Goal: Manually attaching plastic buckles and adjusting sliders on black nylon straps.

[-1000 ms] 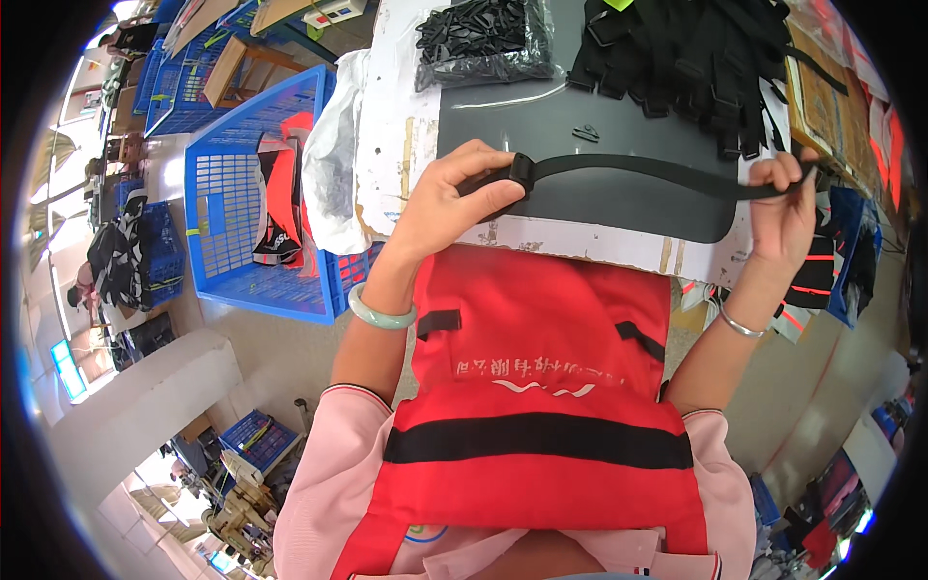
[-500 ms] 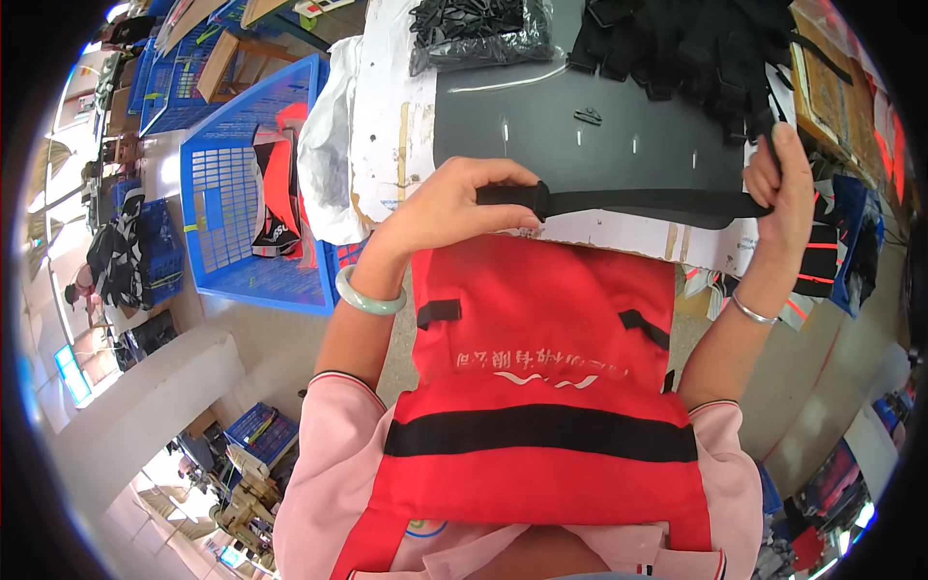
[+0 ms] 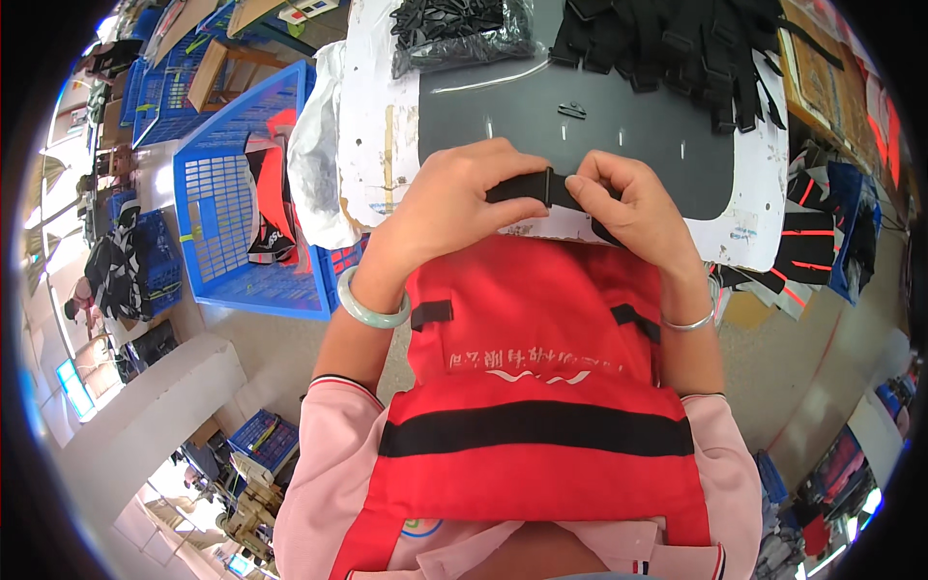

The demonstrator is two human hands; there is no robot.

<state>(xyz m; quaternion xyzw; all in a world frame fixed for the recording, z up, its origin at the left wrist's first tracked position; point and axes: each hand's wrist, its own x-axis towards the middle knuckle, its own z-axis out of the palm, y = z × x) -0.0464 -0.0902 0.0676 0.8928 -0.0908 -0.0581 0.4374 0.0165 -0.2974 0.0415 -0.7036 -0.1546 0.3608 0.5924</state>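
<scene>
A black webbing strap (image 3: 519, 188) with a dark buckle (image 3: 549, 187) is held between my hands over the near edge of the table. My left hand (image 3: 464, 198) pinches the strap just left of the buckle, thumb below and fingers above. On the other side, my right hand (image 3: 628, 205) grips the strap close to the buckle, thumb on top. Part of the strap is hidden under my right hand. Beyond my hands, a small black plastic clip (image 3: 571, 110) lies on the dark grey mat (image 3: 483, 116).
A clear bag of black plastic parts (image 3: 464, 29) sits at the table's far left. Several black straps with buckles (image 3: 677, 48) are heaped at the far right. A blue crate (image 3: 208, 213) holding red and black pieces stands left of the table (image 3: 367, 145).
My right hand has come left from the table's right side to the buckle. The strap, stretched long before, is now bunched between both hands.
</scene>
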